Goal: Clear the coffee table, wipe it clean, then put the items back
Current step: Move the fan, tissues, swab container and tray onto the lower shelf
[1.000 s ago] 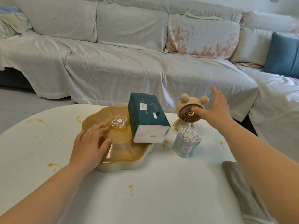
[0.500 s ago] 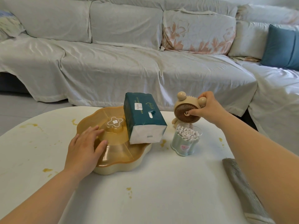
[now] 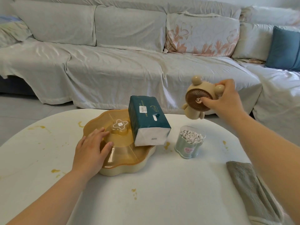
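Step in hand: clearing the worktop (image 3: 162, 200), judged to be early in that step. No wiping yet.

Landmark: snack tray (image 3: 142, 161), amber scalloped lid, sitting on the worktop.

- Right hand (image 3: 222, 98): closed around the bear fan (image 3: 194, 103), thumb across the grille, fingers behind the head near one ear. The fan is up and to the right of the tray, clear of the worktop and tilted, feet hanging free.
- Left hand (image 3: 90, 151): fingers extended and resting flat on the near-left part of the tray lid, thumb on the lid too. It grips nothing and looks to be steadying the tray.
- Tissue pack (image 3: 146, 117): lies on the tray's right half, its white end overhanging the right edge.
- Swab jar (image 3: 190, 143): stands just right of the tray, apart from it and below the raised fan.
- Cloth (image 3: 250, 189): folded, grey, well to the right of the tray at the worktop's near edge.
- Stains (image 3: 134, 191): yellow spots on several sides of the tray, with one patch between the tray and the jar.
- Sofa (image 3: 113, 62): beyond the tray, with a wide draped seat.

Next move, as a judgement: carry the fan off the worktop, and the sofa seat looks like the handiest place. It needs to be set down so it does not roll on the soft cover. The pack, jar and tray follow. The pack rides loose, so it should either come off first or the tray should be kept level with both hands.
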`<state>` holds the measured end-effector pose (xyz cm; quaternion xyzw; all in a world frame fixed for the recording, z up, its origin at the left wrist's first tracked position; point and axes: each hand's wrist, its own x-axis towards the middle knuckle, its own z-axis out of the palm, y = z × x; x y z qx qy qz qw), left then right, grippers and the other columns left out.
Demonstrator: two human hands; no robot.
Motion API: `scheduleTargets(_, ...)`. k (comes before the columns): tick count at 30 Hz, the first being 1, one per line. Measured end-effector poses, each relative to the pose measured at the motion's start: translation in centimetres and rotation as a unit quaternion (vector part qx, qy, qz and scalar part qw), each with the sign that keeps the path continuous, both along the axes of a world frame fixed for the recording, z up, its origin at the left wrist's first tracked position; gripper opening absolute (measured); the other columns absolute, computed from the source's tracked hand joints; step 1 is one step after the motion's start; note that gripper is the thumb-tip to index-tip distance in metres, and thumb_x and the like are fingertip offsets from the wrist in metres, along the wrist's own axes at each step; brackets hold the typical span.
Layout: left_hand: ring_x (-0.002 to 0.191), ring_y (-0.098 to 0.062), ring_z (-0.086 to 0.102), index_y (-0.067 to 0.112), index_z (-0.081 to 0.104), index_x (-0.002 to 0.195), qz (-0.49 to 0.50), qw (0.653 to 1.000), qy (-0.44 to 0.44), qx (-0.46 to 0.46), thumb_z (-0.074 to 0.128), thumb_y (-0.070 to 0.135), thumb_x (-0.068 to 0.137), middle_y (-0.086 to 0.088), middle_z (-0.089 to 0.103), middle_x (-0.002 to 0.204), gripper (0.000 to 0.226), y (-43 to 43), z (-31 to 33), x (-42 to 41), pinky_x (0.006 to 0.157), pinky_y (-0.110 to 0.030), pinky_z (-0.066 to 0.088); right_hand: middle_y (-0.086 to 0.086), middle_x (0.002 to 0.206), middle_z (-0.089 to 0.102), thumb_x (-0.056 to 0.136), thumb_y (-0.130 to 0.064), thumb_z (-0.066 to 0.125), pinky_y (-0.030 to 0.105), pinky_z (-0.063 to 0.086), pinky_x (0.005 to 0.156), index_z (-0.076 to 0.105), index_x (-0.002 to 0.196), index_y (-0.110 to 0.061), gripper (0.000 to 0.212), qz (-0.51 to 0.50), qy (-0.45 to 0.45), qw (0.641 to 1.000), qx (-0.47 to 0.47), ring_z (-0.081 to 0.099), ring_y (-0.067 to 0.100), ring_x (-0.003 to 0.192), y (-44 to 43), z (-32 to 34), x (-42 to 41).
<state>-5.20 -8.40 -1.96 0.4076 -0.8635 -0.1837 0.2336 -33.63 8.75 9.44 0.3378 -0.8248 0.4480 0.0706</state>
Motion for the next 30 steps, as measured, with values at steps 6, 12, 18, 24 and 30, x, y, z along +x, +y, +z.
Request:
scheduleTargets(6,0.128,-0.023,0.037,0.022,0.045,0.126,-0.009,0.992,0.007,0.127,0.052,0.030,0.086,-0.003,0.044,0.139,0.041,0.2,2.5,0.4,0.102,-0.035,0.028,-0.001,0.097,0.045,0.071,-0.020,0.072,0.030,0.041,0.076,0.040,0.107,-0.015,0.048,0.010,0.109,0.991,-0.073,0.047,0.016,0.081,1.3,7.5,3.2)
scheduleTargets(12,0.101,-0.003,0.051,0.038,0.050,0.100,-0.078,0.921,0.293,0.244,0.054,0.029,0.084,0.020,0.055,0.106,0.019,2.7,9.6,1.9,0.079,-0.017,0.037,-0.014,0.082,0.046,0.072,-0.019,0.073,0.000,0.044,0.052,0.041,0.093,-0.025,0.039,0.173,0.032,0.979,-0.103,0.052,0.001,0.067,-0.1,11.2,9.3)
scheduleTargets(18,0.095,0.007,0.055,0.047,0.039,0.108,-0.183,0.893,0.282,0.300,0.060,0.056,0.048,0.023,0.051,0.110,0.065,3.9,13.5,4.7,0.063,-0.011,0.046,-0.009,0.090,0.053,0.073,-0.020,0.071,0.015,0.049,0.069,0.048,0.087,-0.030,0.029,0.303,-0.098,0.945,-0.070,0.054,0.006,0.085,-4.3,8.9,15.7)
scheduleTargets(24,0.092,-0.015,0.062,0.031,0.052,0.103,-0.109,0.861,0.330,0.371,0.068,0.052,0.040,0.002,0.066,0.103,0.068,3.5,10.8,5.8,0.056,-0.019,0.049,0.002,0.112,0.054,0.077,-0.025,0.067,0.036,0.049,0.089,0.041,0.120,-0.022,0.050,0.314,-0.172,0.934,-0.012,0.055,0.020,0.103,-8.8,5.8,20.2)
scheduleTargets(30,0.078,-0.013,0.060,0.021,0.048,0.108,0.065,0.859,0.337,0.379,0.072,0.034,0.068,-0.001,0.061,0.097,0.048,0.7,7.9,5.5,0.050,-0.022,0.049,-0.001,0.134,0.042,0.082,-0.025,0.061,0.022,0.031,0.096,0.034,0.133,-0.020,0.058,0.210,0.015,0.977,-0.038,0.040,0.012,0.119,-6.0,3.0,17.4)
